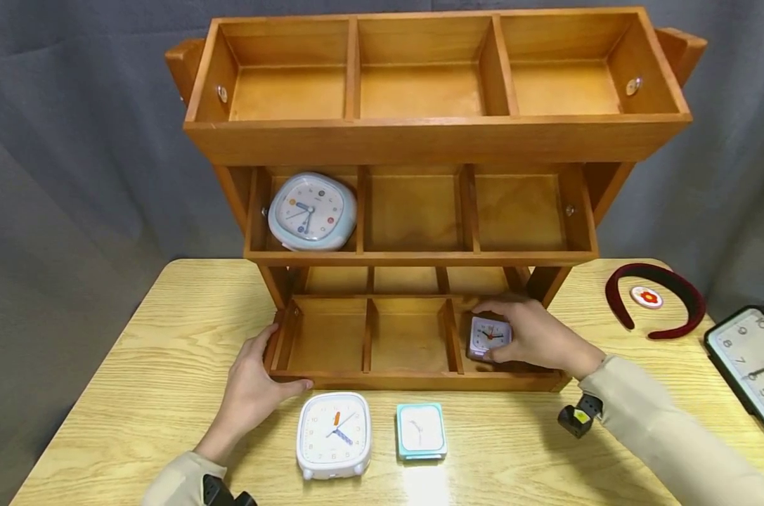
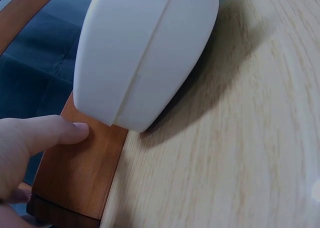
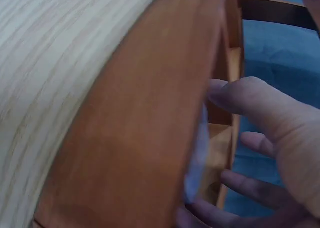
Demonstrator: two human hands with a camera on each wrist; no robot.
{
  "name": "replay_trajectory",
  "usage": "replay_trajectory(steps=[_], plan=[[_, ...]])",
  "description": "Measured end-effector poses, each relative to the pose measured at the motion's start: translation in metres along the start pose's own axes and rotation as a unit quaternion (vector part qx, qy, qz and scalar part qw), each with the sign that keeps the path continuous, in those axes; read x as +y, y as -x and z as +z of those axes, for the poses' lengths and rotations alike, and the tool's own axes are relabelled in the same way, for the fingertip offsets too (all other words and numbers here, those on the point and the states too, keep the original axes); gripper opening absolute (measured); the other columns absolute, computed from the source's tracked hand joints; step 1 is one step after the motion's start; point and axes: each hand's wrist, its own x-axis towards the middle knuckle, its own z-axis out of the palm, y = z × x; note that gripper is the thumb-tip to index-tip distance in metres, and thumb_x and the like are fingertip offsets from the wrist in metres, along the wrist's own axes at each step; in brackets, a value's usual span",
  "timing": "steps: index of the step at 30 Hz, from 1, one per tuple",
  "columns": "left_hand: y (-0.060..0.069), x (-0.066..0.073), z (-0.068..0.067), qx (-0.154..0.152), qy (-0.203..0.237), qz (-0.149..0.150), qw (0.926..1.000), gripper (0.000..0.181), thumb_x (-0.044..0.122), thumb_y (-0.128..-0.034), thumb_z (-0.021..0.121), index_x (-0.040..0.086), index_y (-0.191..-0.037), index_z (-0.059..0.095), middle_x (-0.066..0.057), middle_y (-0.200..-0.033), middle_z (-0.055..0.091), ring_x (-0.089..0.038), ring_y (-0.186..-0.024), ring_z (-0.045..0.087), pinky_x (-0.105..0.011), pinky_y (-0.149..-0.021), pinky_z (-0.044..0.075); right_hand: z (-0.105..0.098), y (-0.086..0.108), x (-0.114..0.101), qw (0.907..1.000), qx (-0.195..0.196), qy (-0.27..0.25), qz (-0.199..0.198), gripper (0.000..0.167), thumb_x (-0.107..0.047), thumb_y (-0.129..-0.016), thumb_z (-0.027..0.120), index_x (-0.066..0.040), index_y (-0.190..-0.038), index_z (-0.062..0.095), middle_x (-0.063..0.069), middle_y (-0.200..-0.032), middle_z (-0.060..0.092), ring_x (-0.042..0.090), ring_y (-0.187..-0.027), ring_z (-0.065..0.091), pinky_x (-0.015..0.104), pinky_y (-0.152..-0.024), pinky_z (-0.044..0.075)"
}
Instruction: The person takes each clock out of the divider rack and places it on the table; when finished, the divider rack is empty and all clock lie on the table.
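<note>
A three-tier wooden rack (image 1: 432,144) stands on the table, each tier split into three compartments. My left hand (image 1: 250,379) grips the front left corner of its bottom tier, thumb on the front board (image 2: 75,173) and fingers round the side. In the bottom right compartment, my right hand (image 1: 526,336) holds a small purple alarm clock (image 1: 490,336) between thumb and fingers. From the right wrist, the tier's front board hides most of that clock (image 3: 199,160). Close to my left thumb stands a white alarm clock (image 1: 334,433), with a small turquoise clock (image 1: 421,432) to its right.
A light blue alarm clock (image 1: 312,211) leans in the middle tier's left compartment. Right of the rack lie a dark red headband (image 1: 687,292), a round badge with a red flower (image 1: 646,296) and a black-framed clock (image 1: 751,358). Grey cloth (image 1: 91,140) hangs behind the table.
</note>
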Motion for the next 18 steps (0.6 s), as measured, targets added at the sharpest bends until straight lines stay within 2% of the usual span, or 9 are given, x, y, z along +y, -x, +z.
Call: replay_trajectory(steps=[8, 18], plan=[[0.000, 0.000, 0.001, 0.001, -0.004, -0.001, 1.0000, 0.105, 0.026, -0.0650, 0.089, 0.004, -0.149, 0.030, -0.024, -0.145, 0.038, -0.045, -0.132, 0.040, -0.059, -0.106, 0.037, 0.015, -0.003, 0.002, 0.9985, -0.054, 0.004, 0.000, 0.057, -0.005, -0.068, 0.084, -0.001, -0.120, 0.064, 0.018, -0.119, 0.064, 0.022, -0.089, 0.061, 0.029, -0.068, 0.052], [0.000, -0.001, 0.001, 0.005, -0.005, -0.004, 1.0000, 0.105, 0.025, -0.0640, 0.089, 0.004, -0.149, 0.031, -0.024, -0.145, 0.039, -0.044, -0.132, 0.041, -0.059, -0.107, 0.037, 0.015, -0.005, 0.001, 0.9976, -0.068, 0.016, 0.005, 0.053, -0.006, -0.068, 0.084, -0.003, -0.117, 0.066, 0.018, -0.117, 0.065, 0.024, -0.092, 0.061, 0.034, -0.071, 0.052]])
